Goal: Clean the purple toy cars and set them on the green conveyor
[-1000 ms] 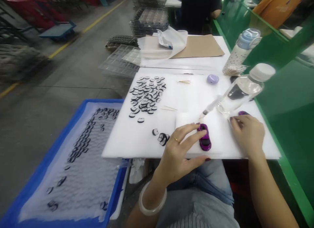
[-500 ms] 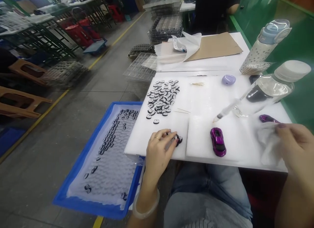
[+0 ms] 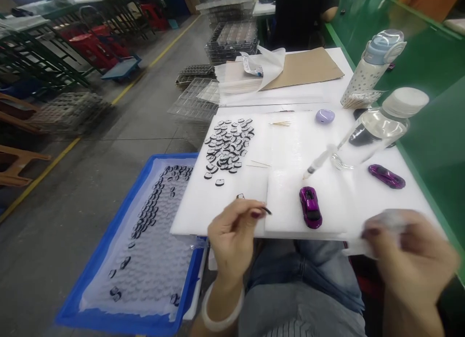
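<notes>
Between thumb and fingertips, my left hand (image 3: pixel 234 230) pinches a small black part (image 3: pixel 267 210), raised over the front edge of the white foam sheet (image 3: pixel 250 187). Most of that part is hidden by the fingers. A crumpled white cloth (image 3: pixel 388 221) is gripped in my right hand (image 3: pixel 414 252), which is blurred, at the table's right front. A purple toy car (image 3: pixel 310 207) lies on the foam between the hands, and a second purple toy car (image 3: pixel 387 176) lies farther right. Many small black-and-white parts (image 3: pixel 228 145) are spread over the foam at the left.
A syringe-like applicator (image 3: pixel 317 162) leans by a clear bottle (image 3: pixel 374 129). Behind stand a dotted drinking bottle (image 3: pixel 374 66), a lilac case (image 3: pixel 324 116) and cardboard (image 3: pixel 303 68). Thin sticks (image 3: pixel 259 163) lie mid-table. A blue tray (image 3: pixel 90 259) with more parts sits lower left.
My left hand has lifted off the foam with a small black part. My right hand has moved left and nearer with the white cloth, uncovering the second toy car. The view has shifted slightly.
</notes>
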{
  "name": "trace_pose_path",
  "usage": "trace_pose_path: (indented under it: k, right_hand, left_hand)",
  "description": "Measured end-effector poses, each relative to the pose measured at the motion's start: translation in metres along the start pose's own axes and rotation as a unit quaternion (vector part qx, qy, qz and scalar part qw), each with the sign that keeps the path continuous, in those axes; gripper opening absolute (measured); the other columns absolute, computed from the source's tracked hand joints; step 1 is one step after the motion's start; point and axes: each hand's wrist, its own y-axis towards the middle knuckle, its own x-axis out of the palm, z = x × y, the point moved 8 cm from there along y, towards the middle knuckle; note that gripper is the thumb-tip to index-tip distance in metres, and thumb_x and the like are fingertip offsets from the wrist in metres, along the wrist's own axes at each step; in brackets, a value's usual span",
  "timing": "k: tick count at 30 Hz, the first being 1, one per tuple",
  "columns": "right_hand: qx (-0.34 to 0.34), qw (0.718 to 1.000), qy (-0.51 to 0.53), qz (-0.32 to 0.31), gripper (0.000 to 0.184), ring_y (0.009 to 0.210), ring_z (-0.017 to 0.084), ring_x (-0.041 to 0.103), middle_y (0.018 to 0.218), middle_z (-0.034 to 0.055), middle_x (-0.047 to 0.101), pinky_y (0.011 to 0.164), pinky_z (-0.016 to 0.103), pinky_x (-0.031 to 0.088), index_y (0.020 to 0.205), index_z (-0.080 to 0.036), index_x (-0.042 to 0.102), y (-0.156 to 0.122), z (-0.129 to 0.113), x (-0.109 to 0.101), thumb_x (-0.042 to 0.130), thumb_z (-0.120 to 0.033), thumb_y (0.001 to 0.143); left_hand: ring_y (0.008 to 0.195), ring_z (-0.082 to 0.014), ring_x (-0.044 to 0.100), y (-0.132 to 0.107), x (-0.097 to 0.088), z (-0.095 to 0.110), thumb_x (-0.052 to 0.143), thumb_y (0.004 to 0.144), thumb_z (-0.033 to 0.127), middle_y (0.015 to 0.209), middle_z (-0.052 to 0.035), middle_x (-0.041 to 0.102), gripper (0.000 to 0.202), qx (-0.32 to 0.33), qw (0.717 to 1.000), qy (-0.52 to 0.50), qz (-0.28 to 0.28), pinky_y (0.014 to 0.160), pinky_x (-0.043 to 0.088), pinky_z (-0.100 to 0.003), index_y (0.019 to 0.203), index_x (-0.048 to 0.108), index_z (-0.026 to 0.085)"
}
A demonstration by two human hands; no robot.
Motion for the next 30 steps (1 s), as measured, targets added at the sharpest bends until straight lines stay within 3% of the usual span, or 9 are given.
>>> trace_pose_path:
  k: [2, 5, 9, 12, 17, 19, 22, 25, 30]
  right_hand:
    - [-0.026, 0.996, 0.027, -0.082, 0.011, 0.054, 0.013, 0.053, 0.070, 0.0003, 0.060, 0.043, 0.025, 0.044, 0.094, -0.023, 0.061, 0.003, -0.036, 0.038, 0.068, -0.019, 0.087]
    - [-0.084, 0.990, 0.047, -0.101, 0.012, 0.062, 0.011, 0.058, 0.079, 0.0016, 0.061, 0.049, 0.021, 0.049, 0.096, -0.019, 0.059, 0.009, -0.066, 0.061, 0.064, -0.012, 0.088]
    - [-0.191, 0.980, -0.052, 0.009, 0.017, 0.068, 0.011, 0.061, 0.084, 0.0049, 0.062, 0.056, 0.021, 0.053, 0.092, -0.015, 0.062, 0.006, -0.076, 0.053, 0.066, -0.002, 0.083]
    - [-0.254, 0.960, -0.113, 0.039, 0.016, 0.065, 0.012, 0.060, 0.081, 0.0046, 0.063, 0.055, 0.023, 0.052, 0.090, -0.015, 0.064, 0.003, -0.078, 0.050, 0.071, -0.004, 0.081]
    - [-0.198, 0.975, -0.057, -0.085, 0.012, 0.061, 0.009, 0.060, 0.076, 0.0007, 0.064, 0.053, 0.019, 0.050, 0.090, -0.017, 0.060, 0.020, -0.066, 0.051, 0.069, -0.010, 0.086]
    - [-0.162, 0.983, -0.029, -0.082, 0.015, 0.054, 0.008, 0.054, 0.068, -0.0022, 0.062, 0.049, 0.019, 0.046, 0.091, -0.018, 0.060, 0.027, -0.060, 0.043, 0.072, -0.013, 0.085]
    - [-0.170, 0.985, 0.001, -0.039, 0.016, 0.051, 0.009, 0.050, 0.064, -0.0026, 0.058, 0.045, 0.022, 0.043, 0.095, -0.019, 0.062, 0.031, -0.061, 0.034, 0.072, -0.011, 0.085]
    - [-0.194, 0.979, 0.025, -0.056, 0.015, 0.060, 0.012, 0.059, 0.076, 0.0031, 0.062, 0.049, 0.023, 0.049, 0.100, -0.018, 0.065, 0.031, -0.069, 0.047, 0.061, -0.009, 0.089]
    - [-0.257, 0.963, -0.057, -0.055, 0.017, 0.064, 0.011, 0.059, 0.089, 0.0071, 0.062, 0.052, 0.023, 0.053, 0.102, -0.017, 0.067, 0.024, -0.087, 0.060, 0.062, -0.011, 0.086]
  left_hand:
    - [0.068, -0.0097, 0.066, -0.011, 0.032, 0.003, 0.067, 0.092, 0.021, 0.077, 0.0027, 0.072, 0.012, -0.053, 0.989, -0.117, -0.074, 0.063, 0.054, -0.018, 0.091, 0.077, 0.026]
    - [0.070, -0.0075, 0.065, -0.024, 0.064, 0.006, 0.069, 0.091, 0.025, 0.077, 0.0025, 0.071, 0.010, -0.108, 0.964, -0.208, -0.125, 0.064, 0.053, -0.014, 0.090, 0.078, 0.026]
    - [0.076, -0.0063, 0.068, -0.031, 0.083, -0.003, 0.075, 0.087, 0.029, 0.082, 0.0031, 0.075, 0.009, -0.211, 0.916, -0.314, -0.130, 0.072, 0.054, -0.011, 0.094, 0.079, 0.028]
    - [0.080, -0.0068, 0.070, -0.031, 0.089, -0.007, 0.081, 0.081, 0.032, 0.086, 0.0016, 0.077, 0.014, -0.261, 0.883, -0.364, -0.136, 0.076, 0.054, -0.010, 0.092, 0.080, 0.025]
    - [0.082, -0.0097, 0.071, -0.027, 0.091, -0.015, 0.081, 0.080, 0.036, 0.086, -0.0031, 0.078, 0.020, -0.312, 0.835, -0.428, -0.148, 0.078, 0.057, -0.014, 0.091, 0.081, 0.019]
    - [0.083, -0.0100, 0.071, -0.027, 0.090, -0.019, 0.081, 0.080, 0.036, 0.088, -0.0037, 0.077, 0.021, -0.322, 0.823, -0.441, -0.155, 0.080, 0.057, -0.014, 0.092, 0.080, 0.019]
    - [0.081, -0.0102, 0.071, -0.026, 0.088, -0.023, 0.082, 0.079, 0.038, 0.086, -0.0039, 0.077, 0.021, -0.316, 0.824, -0.442, -0.159, 0.080, 0.058, -0.016, 0.090, 0.080, 0.020]
    - [0.073, -0.0119, 0.071, -0.025, 0.085, -0.025, 0.085, 0.074, 0.041, 0.081, -0.0045, 0.077, 0.023, -0.307, 0.839, -0.425, -0.147, 0.071, 0.059, -0.019, 0.087, 0.081, 0.023]
    - [0.066, -0.0157, 0.070, -0.027, 0.081, -0.029, 0.090, 0.062, 0.048, 0.073, -0.0052, 0.076, 0.034, -0.318, 0.872, -0.355, -0.111, 0.067, 0.062, -0.027, 0.081, 0.081, 0.022]
